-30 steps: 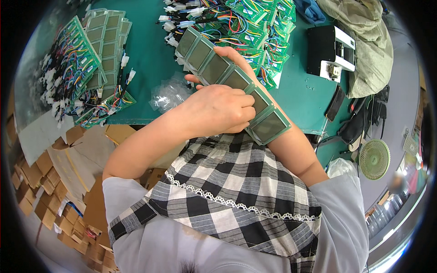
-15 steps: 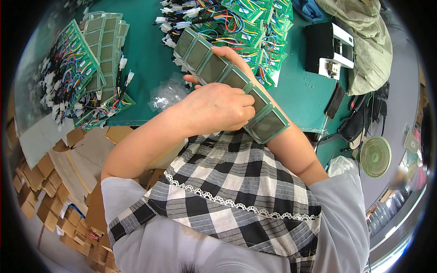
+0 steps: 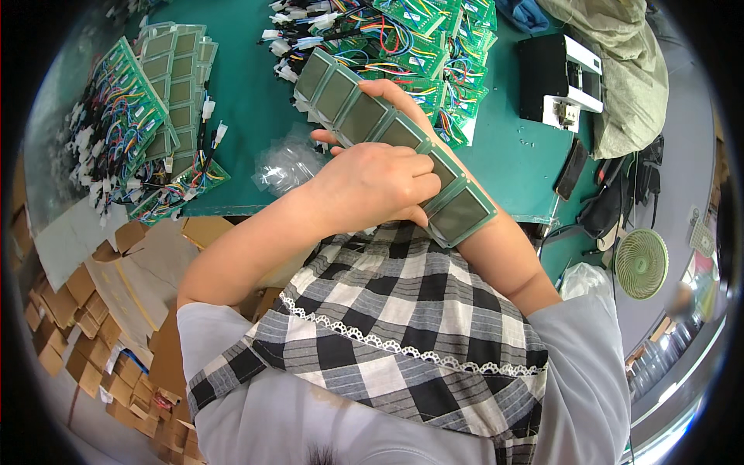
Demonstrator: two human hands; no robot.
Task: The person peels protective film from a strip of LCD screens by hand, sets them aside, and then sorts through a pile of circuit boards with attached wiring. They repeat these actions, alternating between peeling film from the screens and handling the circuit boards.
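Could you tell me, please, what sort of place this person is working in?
Probably an electronics assembly workshop. The green workbench carries heaps of green circuit boards with coloured wire leads, and the left hand and right hand hold a strip of grey display panels. Cardboard cartons lie below.

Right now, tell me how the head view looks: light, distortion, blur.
Head view: even bright light, soft shadows; fisheye bends the green table edge, with a black rim at the corners; the left hand and panel strip are sharp; the far right edge by the fan is blurred.

Matt grey glass-like panels in the strip of displays [image 3: 387, 132], over a smooth green table [image 3: 248, 93], crinkled glossy plastic bag [image 3: 287, 159] beside
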